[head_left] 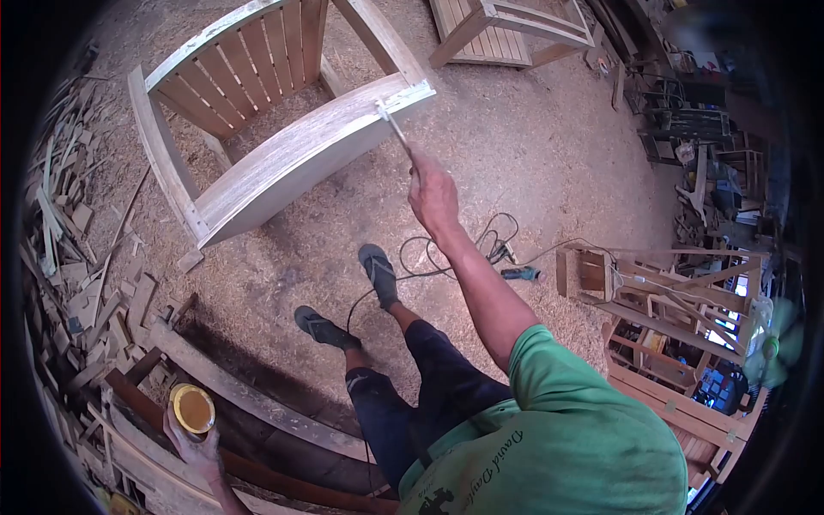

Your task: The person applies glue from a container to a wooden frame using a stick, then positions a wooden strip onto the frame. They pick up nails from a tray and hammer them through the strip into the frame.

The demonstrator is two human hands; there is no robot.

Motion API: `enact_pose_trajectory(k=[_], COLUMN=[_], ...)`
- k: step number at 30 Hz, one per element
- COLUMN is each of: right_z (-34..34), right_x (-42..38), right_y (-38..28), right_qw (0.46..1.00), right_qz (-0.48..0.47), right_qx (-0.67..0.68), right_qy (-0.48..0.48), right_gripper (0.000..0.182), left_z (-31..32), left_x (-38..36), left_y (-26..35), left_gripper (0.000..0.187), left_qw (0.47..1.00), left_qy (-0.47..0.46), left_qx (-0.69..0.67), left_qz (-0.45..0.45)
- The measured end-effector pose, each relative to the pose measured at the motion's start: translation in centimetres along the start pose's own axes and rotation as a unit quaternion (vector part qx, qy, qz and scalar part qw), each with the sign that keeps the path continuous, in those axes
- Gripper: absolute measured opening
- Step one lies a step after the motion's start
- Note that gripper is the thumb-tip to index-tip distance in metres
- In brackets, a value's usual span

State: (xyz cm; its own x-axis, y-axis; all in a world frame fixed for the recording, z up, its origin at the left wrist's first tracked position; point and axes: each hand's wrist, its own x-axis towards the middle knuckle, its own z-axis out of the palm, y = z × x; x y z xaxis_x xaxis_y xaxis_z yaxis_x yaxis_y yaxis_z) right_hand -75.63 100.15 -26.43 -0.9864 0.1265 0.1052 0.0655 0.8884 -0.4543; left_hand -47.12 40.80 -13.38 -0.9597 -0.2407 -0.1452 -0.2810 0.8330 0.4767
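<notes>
My right hand (433,196) is closed around the handle of a thin brush (391,124). The brush's pale tip touches the top edge of a wooden chair frame (300,142), near its right corner, where a whitish coating shows. Slats fill the far side of this frame. At the lower left, my left hand (196,451) holds a round yellow container (192,408) with an orange-brown content, its opening facing up.
A second slatted wooden piece (489,34) stands at the top. A cable (429,273) and a teal power tool (520,273) lie on the sawdust-covered floor. Wood scraps (81,219) pile up at left. Wooden frames (669,292) and a fan (771,348) are at right.
</notes>
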Motion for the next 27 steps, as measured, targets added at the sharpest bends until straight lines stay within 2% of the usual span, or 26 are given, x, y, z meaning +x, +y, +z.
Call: enact_pose_trajectory(k=[3,6,9,12,15,16,19,22,25,27], right_z=[0.6,2.1,3.2,3.5,3.8,4.3,4.7,5.7,7.0,7.2], right_x=[-1.8,-4.5,-4.0,-4.2,-6.3,-6.8,-5.5,-5.8,-8.4,-10.1], right_y=[-3.3,-7.4,-7.3,-7.8,-11.0,-11.0,-9.8,-10.0,-14.3,-16.9], right_qw=[0.995,0.984,0.993,0.997,0.982,0.983,0.997,0.999,0.987,0.986], right_qz=[-0.029,-0.097,-0.042,0.021,-0.050,-0.146,-0.025,-0.019,-0.066,-0.103], right_qx=[-0.021,-0.039,0.056,0.003,0.010,-0.018,0.065,-0.024,-0.024,0.033], right_qy=[-0.096,-0.147,-0.094,-0.073,-0.184,-0.106,-0.046,-0.025,-0.144,-0.128], right_gripper=[0.060,0.061,0.066,0.070,0.076,0.073,0.072,0.069,0.064,0.067], left_z=[-1.2,-2.3,-3.6,-4.7,-4.6,-4.8,-5.8,-6.3,-6.0,-5.5], left_x=[-0.3,-0.6,-1.2,-2.2,-2.7,-3.0,-3.2,-3.5,-3.2,-3.0], left_y=[-1.2,-2.3,-3.0,-4.1,-4.9,-5.0,-5.6,-6.0,-6.2,-6.5], left_gripper=[0.097,0.098,0.099,0.100,0.101,0.101,0.101,0.096,0.092,0.092], left_qw=[0.999,0.996,0.994,0.992,0.989,0.988,0.984,0.969,0.959,0.954], left_qy=[-0.031,-0.058,-0.072,-0.077,-0.091,-0.098,-0.114,-0.141,-0.164,-0.179], left_qx=[0.027,0.065,0.088,0.101,0.109,0.115,0.120,0.174,0.182,0.183], left_qz=[0.008,0.002,0.003,0.015,0.032,0.035,0.068,0.102,0.144,0.157])
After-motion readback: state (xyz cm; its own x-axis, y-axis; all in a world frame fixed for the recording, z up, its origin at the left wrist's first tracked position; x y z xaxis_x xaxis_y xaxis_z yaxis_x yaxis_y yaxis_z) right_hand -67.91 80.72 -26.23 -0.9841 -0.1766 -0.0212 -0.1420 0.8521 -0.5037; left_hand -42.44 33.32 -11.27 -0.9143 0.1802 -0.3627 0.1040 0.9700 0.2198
